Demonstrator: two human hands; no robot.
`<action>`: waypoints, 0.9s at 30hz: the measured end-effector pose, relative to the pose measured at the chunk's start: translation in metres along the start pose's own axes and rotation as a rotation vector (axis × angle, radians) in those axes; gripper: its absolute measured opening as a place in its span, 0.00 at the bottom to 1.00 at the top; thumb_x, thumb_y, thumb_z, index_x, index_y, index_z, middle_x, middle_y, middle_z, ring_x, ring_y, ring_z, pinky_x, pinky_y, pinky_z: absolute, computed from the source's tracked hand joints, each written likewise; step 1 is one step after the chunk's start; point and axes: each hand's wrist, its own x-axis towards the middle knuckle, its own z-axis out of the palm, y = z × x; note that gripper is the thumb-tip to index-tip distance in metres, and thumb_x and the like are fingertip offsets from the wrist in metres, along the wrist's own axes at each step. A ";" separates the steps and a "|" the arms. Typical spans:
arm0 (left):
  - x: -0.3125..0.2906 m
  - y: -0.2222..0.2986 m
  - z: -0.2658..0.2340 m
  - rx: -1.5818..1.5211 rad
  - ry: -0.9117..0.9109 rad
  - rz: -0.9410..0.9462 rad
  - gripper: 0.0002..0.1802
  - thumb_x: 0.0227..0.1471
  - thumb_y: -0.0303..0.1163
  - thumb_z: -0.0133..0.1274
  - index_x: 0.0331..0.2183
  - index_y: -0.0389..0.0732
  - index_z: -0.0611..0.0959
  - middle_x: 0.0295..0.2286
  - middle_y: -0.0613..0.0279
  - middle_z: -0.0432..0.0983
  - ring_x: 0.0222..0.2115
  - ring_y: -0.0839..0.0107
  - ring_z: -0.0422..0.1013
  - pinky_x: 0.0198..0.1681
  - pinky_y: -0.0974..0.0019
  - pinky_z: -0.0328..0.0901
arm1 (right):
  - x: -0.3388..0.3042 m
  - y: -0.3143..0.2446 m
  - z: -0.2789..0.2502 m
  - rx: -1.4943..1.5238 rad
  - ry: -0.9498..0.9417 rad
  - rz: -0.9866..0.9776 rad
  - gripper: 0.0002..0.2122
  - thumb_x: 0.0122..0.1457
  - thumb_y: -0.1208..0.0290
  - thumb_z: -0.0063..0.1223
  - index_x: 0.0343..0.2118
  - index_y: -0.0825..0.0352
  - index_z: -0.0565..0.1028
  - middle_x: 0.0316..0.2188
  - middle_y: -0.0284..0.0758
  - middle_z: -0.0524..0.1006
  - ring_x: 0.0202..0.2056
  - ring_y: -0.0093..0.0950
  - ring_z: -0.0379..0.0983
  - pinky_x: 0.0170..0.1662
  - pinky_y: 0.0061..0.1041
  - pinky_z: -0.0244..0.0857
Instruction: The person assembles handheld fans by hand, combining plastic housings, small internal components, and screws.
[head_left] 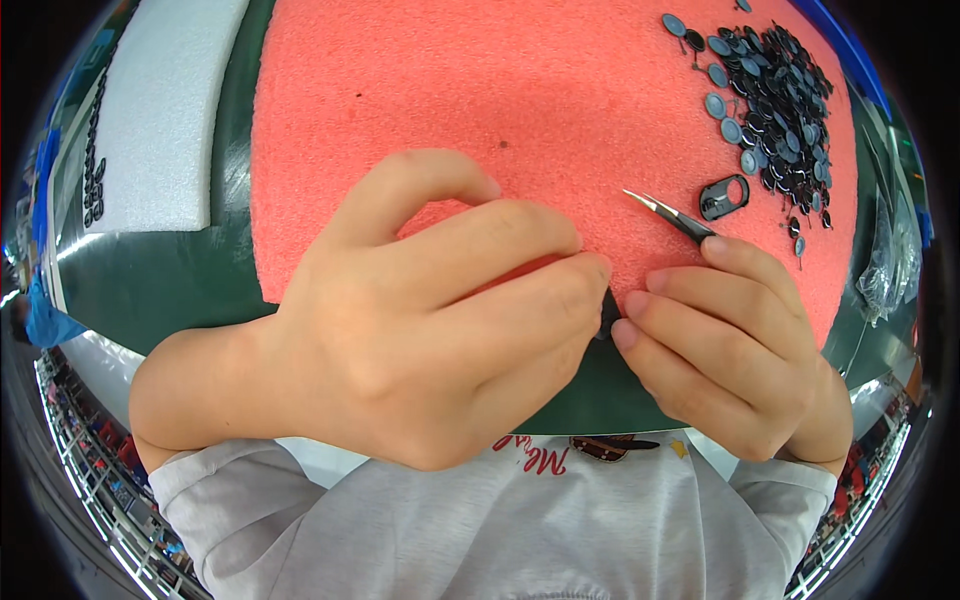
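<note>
My left hand (430,310) is curled over the front of the pink foam mat, its fingers closed around a small black piece (607,313). Most of that piece is hidden behind the fingers, so its shape does not show. My right hand (735,340) grips a pair of tweezers (678,218) with a dark body and bare metal tips, which point away to the upper left and touch nothing. Fingertips of the right hand are also at the black piece. Just beyond the tweezers lies a black oval part (711,204) with a round hole.
A heap of dark round discs with thin stems (785,120) covers the far right of the pink foam mat (450,90). On the far left, a white foam sheet (165,120) carries a row of small black parts (93,190). Clear plastic bags (885,260) lie at the right edge.
</note>
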 end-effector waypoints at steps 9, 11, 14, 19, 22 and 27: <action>-0.003 0.001 0.003 -0.008 0.046 0.023 0.10 0.31 0.31 0.59 0.23 0.39 0.81 0.29 0.60 0.77 0.26 0.68 0.71 0.27 0.66 0.57 | 0.001 -0.004 0.004 -0.062 0.011 -0.009 0.11 0.36 0.77 0.56 0.27 0.69 0.78 0.28 0.35 0.75 0.29 0.30 0.71 0.39 0.35 0.68; -0.003 0.000 0.002 -0.004 0.031 0.029 0.10 0.31 0.31 0.59 0.23 0.39 0.81 0.29 0.60 0.77 0.26 0.68 0.71 0.27 0.66 0.57 | 0.001 -0.004 0.004 -0.071 0.003 -0.028 0.11 0.35 0.76 0.55 0.27 0.69 0.77 0.27 0.35 0.75 0.29 0.30 0.71 0.38 0.35 0.68; -0.003 0.001 0.001 -0.002 0.017 0.026 0.10 0.30 0.31 0.58 0.23 0.38 0.81 0.29 0.60 0.77 0.25 0.68 0.71 0.26 0.66 0.57 | 0.003 -0.003 0.004 -0.095 -0.005 -0.061 0.13 0.32 0.75 0.54 0.26 0.71 0.77 0.27 0.37 0.75 0.29 0.31 0.71 0.37 0.35 0.69; -0.004 -0.001 0.002 0.005 0.007 0.050 0.11 0.30 0.31 0.58 0.23 0.38 0.81 0.29 0.59 0.77 0.25 0.68 0.71 0.26 0.67 0.57 | 0.004 -0.006 0.003 -0.110 -0.028 -0.062 0.14 0.31 0.74 0.53 0.26 0.73 0.77 0.27 0.39 0.74 0.29 0.32 0.71 0.36 0.35 0.69; -0.004 0.000 0.005 -0.007 0.068 0.041 0.11 0.29 0.31 0.58 0.23 0.37 0.80 0.28 0.58 0.77 0.24 0.68 0.71 0.25 0.67 0.57 | 0.003 -0.006 0.004 -0.130 -0.005 -0.061 0.14 0.32 0.74 0.53 0.26 0.73 0.77 0.27 0.39 0.74 0.29 0.32 0.71 0.36 0.35 0.70; -0.004 0.000 0.005 -0.006 0.065 0.035 0.11 0.29 0.31 0.57 0.22 0.36 0.80 0.27 0.57 0.77 0.24 0.68 0.71 0.24 0.67 0.57 | 0.004 -0.005 0.004 -0.135 -0.017 -0.100 0.13 0.32 0.75 0.53 0.25 0.73 0.76 0.27 0.40 0.74 0.29 0.33 0.71 0.36 0.35 0.70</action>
